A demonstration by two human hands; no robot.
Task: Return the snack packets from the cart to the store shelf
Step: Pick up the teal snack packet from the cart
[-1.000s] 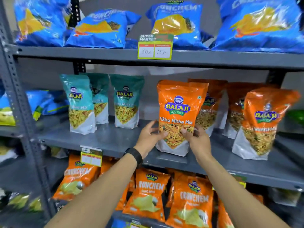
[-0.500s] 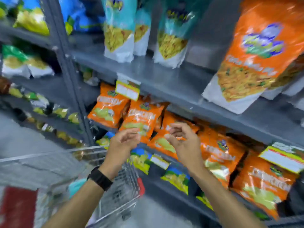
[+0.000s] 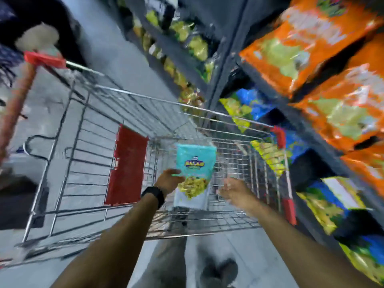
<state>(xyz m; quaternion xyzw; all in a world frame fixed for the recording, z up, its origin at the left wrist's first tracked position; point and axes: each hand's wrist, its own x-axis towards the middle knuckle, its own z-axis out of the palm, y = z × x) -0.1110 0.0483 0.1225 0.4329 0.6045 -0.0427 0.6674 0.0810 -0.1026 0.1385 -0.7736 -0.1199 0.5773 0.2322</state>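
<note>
Step in hand: picking the next packet out of the cart. View is motion-blurred, looking down into the wire shopping cart (image 3: 133, 104), which stands just beside the shelf unit (image 3: 226, 65) on the right.

The teal Balaji snack packet (image 3: 194, 173) sits in the cart basket, upright-ish, leaning toward the cart's near end; it looks like the only packet in there. Left hand (image 3: 169, 180), black watch on the wrist, is at the packet's left edge, fingers curled onto it; touching, but a full grip isn't clear through the blur. Right hand (image 3: 235, 190) is spread wide, empty, near the packet's right side and apart from it.

Orange Crunchem packets (image 3: 332, 65) fill the shelves at right, blue and yellow packets below them. A red child-seat flap (image 3: 126, 165) shows inside the cart.

Next move, as a guess: close the right hand on the packet's free side, lift it clear of the wire rim without snagging, then turn back to the shelf. The teal row isn't in view here, so the spot needs finding again.
</note>
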